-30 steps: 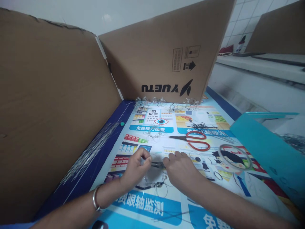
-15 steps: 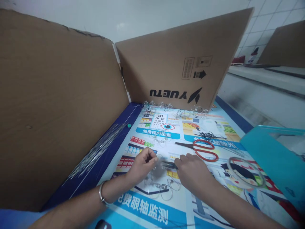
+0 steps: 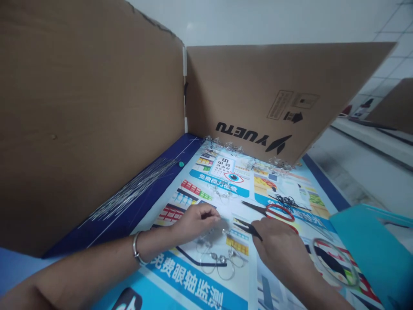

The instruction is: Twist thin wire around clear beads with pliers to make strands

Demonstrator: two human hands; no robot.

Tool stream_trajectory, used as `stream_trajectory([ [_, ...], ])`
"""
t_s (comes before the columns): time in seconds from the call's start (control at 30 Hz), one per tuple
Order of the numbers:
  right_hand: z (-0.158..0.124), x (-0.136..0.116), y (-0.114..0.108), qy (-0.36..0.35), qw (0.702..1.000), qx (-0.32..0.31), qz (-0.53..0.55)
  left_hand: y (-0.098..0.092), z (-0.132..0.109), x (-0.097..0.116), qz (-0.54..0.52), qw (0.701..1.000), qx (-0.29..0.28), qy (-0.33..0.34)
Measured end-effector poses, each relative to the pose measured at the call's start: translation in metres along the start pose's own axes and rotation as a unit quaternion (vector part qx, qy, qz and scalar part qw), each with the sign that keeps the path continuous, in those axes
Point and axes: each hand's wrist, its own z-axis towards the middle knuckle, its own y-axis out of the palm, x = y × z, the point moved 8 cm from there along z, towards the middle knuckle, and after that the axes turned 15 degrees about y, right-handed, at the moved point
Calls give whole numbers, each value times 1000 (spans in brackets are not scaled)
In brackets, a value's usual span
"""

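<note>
- Just below the left hand (image 3: 198, 219), around its 4 to 5 o'clock, I've got the beaded wire chain (image 3: 222, 259), over the printed table sheet (image 3: 240, 288). From the right hand (image 3: 277, 237) it's at about 8 o'clock, so left is the nearer one.
- Key relation from my seat: the pliers (image 3: 254, 230) point to roughly 10 o'clock, tips aimed at the left fingertips, near but not touching. The chain's closest loop sits around 6 o'clock from those tips.
- No straight long axis on the chain; it bends in an arc that bellies toward 6 o'clock.
- Right hand is wrapped round the plier handles, nose parted a bit.
- Left is in a narrow pinch, I'd say on the chain's upper end, though the wire's too fine for me to swear to it.
- Chain looks: thin see-through-ish loops, small shiny beads or knots between them, kinda blurry on my feed.
</note>
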Motion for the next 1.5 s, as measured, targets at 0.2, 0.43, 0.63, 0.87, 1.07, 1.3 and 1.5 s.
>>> stream_trajectory([
  [0.2,-12,-30,13,-44,999,-29,-2,0,-1,-1,15,1000,9,-3],
  [0.43,-6,-42,20,-50,998,-40,-14,3,-3,-1,40,998,43,9],
  [0.63,-5,-39,23,-41,998,-37,-15,9,-3,-2,-31,999,33,-18],
  [0.87,-5,-38,24,-44,998,-40,-5,11,-4,-2,-60,998,18,-21],
  [1.07,-5,-37,25,-42,999,-25,8,10,-4,-4,-44,999,20,-24],
  [1.3,-4,-35,28,-42,999,-6,17,9,-4,-7,-41,999,-3,-32],
  [1.5,-5,-32,28,-60,997,37,40,12,-2,-10,-63,998,-11,-29],
])
